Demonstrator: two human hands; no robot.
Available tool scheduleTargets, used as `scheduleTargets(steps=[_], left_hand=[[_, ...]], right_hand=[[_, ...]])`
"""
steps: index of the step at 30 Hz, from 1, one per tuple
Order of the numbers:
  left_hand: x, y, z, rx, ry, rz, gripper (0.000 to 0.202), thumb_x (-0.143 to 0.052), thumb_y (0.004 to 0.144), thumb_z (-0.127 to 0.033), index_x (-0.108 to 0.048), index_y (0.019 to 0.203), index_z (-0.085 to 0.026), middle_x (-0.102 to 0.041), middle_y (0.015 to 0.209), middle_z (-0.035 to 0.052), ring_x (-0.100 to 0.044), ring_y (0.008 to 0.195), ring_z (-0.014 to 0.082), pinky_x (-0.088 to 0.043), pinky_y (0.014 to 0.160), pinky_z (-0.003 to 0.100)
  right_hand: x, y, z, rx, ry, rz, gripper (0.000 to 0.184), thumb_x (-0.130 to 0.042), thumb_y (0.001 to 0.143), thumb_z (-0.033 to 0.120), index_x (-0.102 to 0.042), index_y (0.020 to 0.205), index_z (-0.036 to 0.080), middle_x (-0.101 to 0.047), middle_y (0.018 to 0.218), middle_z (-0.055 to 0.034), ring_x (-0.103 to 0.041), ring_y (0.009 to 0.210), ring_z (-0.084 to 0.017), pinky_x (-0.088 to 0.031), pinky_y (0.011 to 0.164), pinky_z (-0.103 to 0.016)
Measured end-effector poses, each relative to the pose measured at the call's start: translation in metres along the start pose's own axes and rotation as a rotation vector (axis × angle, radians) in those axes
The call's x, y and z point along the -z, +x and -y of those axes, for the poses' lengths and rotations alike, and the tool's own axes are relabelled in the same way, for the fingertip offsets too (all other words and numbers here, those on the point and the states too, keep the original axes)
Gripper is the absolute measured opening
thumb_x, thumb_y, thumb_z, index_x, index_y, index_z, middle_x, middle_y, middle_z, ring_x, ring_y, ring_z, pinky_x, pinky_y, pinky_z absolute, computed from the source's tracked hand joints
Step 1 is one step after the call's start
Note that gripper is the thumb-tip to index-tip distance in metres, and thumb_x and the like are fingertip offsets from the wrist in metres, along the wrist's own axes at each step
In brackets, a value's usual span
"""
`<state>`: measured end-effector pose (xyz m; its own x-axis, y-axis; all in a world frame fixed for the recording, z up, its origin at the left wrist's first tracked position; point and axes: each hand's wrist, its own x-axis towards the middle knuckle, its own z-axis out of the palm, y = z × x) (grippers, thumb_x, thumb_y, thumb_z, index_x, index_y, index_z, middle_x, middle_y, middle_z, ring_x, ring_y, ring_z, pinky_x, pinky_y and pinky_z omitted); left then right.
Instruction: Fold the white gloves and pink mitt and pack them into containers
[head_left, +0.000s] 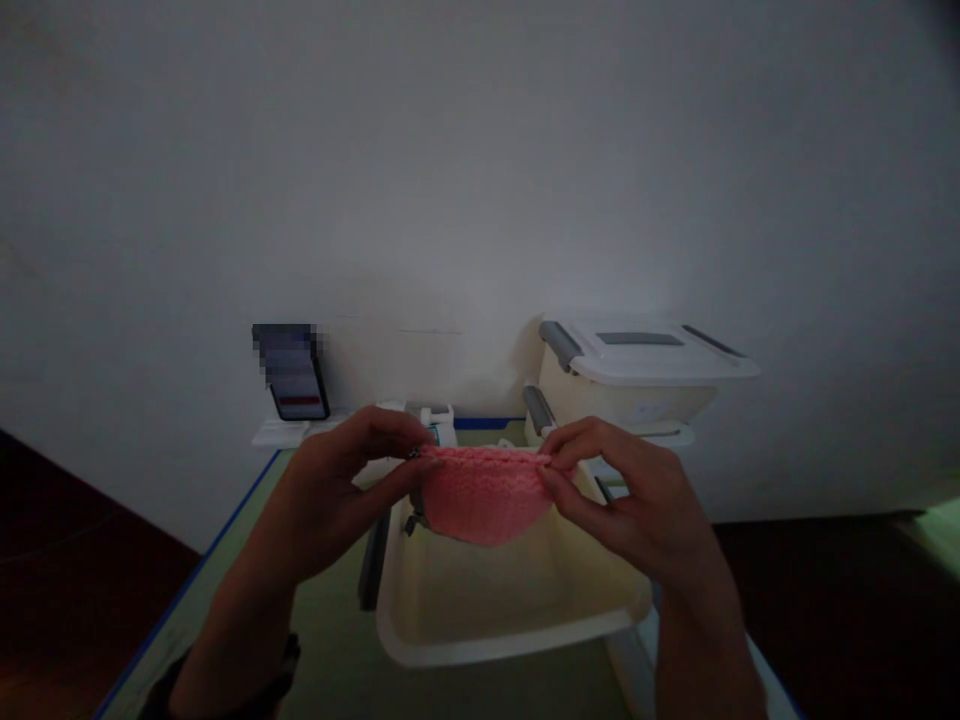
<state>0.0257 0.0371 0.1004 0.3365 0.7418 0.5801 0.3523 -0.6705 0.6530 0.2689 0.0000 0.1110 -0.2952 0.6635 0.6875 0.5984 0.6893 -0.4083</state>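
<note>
A pink knitted piece (487,500) hangs stretched between both hands, its thick upper edge level and its lower edge rounded. At its left corner, my left hand (322,500) pinches the edge between thumb and fingers; a small dark bit shows at those fingertips. My right hand (622,490) pinches the other upper corner the same way. Below and behind the knitted piece stands an open cream plastic bin (510,650). Something small and dark hangs by the left side of the knitting, too unclear to name.
Lidded storage boxes (637,350) with grey latches are stacked at the back right, against the wall. At the back left a phone (300,375) leans on a white stand (277,432). A green mat (330,650) with blue edges covers the table.
</note>
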Motion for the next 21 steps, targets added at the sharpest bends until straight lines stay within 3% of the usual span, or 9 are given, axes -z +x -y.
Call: scheduleTargets(steps=[5,11,18,21], left_hand=[[0.0022,0.0005,-0.0058,-0.064,0.095,0.060,0.008,-0.063,0.076,-0.020,-0.063,0.084,-0.022,-0.068,0.076,-0.0028,-0.064,0.068,0.0114,-0.051,0.064,0.020],[0.0014,-0.0011,-0.0090,-0.109,0.063,0.083,0.014,-0.062,0.076,-0.015,-0.061,0.086,-0.024,-0.068,0.079,-0.0044,-0.064,0.070,0.0100,-0.050,0.065,0.017],[0.0062,-0.0028,-0.0017,-0.066,0.027,0.048,0.013,-0.060,0.077,-0.016,-0.061,0.086,-0.025,-0.066,0.079,-0.0036,-0.063,0.072,0.0118,-0.050,0.068,0.021],[0.0089,-0.0032,0.0005,-0.060,0.021,0.023,0.013,-0.060,0.077,-0.017,-0.061,0.086,-0.026,-0.066,0.079,-0.0035,-0.062,0.072,0.0124,-0.050,0.069,0.022]], right_hand=[[-0.0007,-0.0017,0.0032,-0.058,-0.038,0.028,0.013,-0.059,0.078,0.021,-0.053,0.089,0.020,-0.063,0.082,-0.0013,-0.060,0.078,-0.013,-0.048,0.070,-0.026],[-0.0053,-0.0016,0.0092,-0.094,0.010,0.185,0.054,-0.069,0.069,0.037,-0.045,0.115,0.021,-0.062,0.098,-0.0043,-0.060,0.089,-0.016,-0.048,0.077,-0.029],[-0.0036,-0.0013,0.0062,-0.031,0.048,0.156,0.020,-0.064,0.076,0.029,-0.054,0.091,0.021,-0.064,0.080,0.0010,-0.061,0.072,-0.011,-0.048,0.064,-0.021],[-0.0025,-0.0036,0.0040,-0.051,0.055,0.115,0.024,-0.062,0.077,0.026,-0.053,0.100,0.022,-0.064,0.086,-0.0001,-0.061,0.076,-0.011,-0.049,0.068,-0.021]])
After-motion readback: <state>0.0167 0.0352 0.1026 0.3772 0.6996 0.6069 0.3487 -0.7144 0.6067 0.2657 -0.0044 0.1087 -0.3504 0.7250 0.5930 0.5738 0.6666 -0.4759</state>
